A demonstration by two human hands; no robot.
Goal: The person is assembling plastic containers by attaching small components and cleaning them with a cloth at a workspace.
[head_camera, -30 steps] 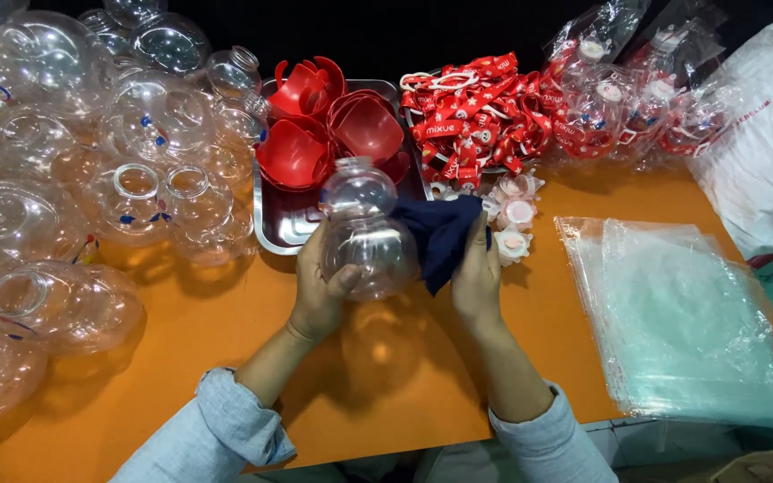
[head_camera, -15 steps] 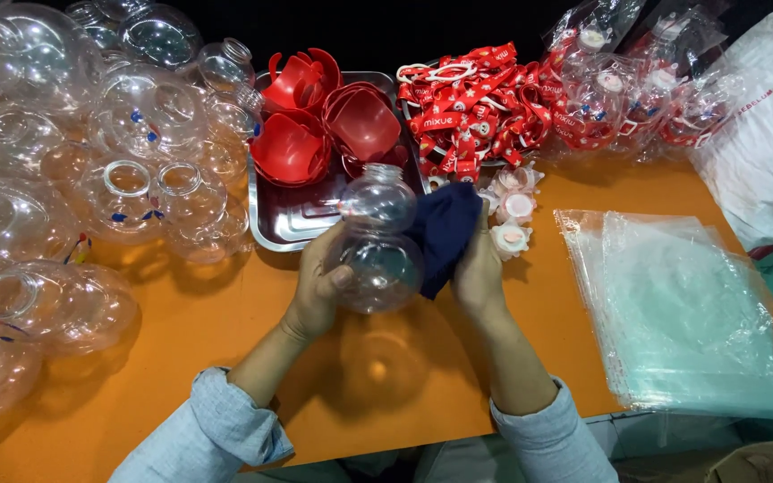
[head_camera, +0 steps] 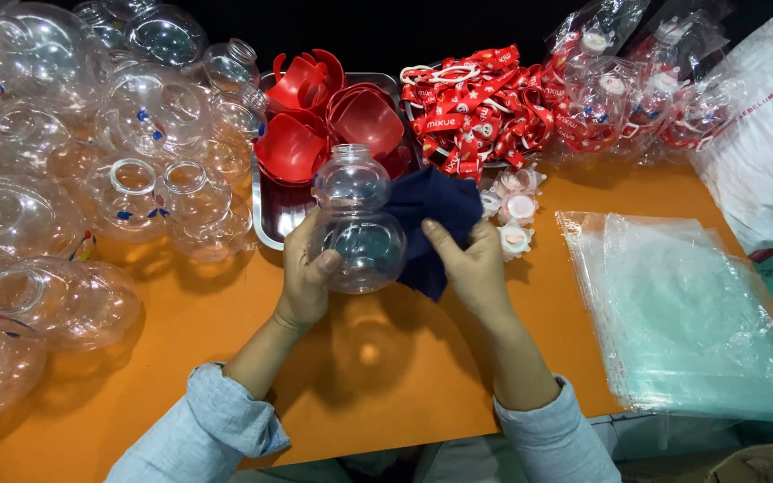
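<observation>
Gripped bottle (head_camera: 355, 224) now sits lower, cloth (head_camera: 431, 224) still alongside.

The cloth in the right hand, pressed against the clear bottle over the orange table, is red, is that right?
Not quite. The cloth is dark blue, not red, as the head view shows. The rest holds: the right hand presses it against the clear bottle, which the left hand grips over the orange table.
</observation>
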